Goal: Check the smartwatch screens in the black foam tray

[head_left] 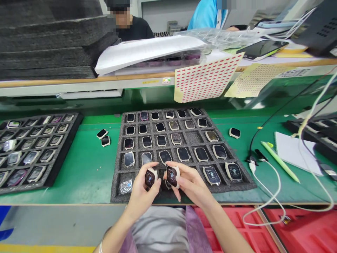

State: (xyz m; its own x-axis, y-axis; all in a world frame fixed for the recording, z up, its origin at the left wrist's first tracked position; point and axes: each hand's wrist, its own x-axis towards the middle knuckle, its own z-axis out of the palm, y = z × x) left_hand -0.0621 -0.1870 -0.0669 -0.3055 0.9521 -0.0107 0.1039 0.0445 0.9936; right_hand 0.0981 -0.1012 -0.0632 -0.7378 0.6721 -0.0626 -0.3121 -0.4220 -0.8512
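Observation:
My left hand (143, 188) grips a smartwatch case (150, 178) with a light frame, its dark screen lit with small graphics. A second, similar smartwatch case (172, 175) is pinched in my right hand (191, 182), close beside the first. Both are held over the front of a dark grey foam tray (193, 137), whose compartments hold many strapless watch cases. Part of another watch shows beneath my right hand, mostly hidden. In the tray's front left compartment lies a clear plastic bag (125, 187). Two lit watches (212, 175) sit in the tray right of my hands.
Two loose watches (105, 141) lie left of the tray, one watch (235, 132) right of it. Another foam tray (65, 137) stands at the left. A cable (276, 182), green pen (280, 162) and white paper (297, 153) lie right. Red-arrow sticker sheets (207, 77) hang from the shelf; two people sit beyond.

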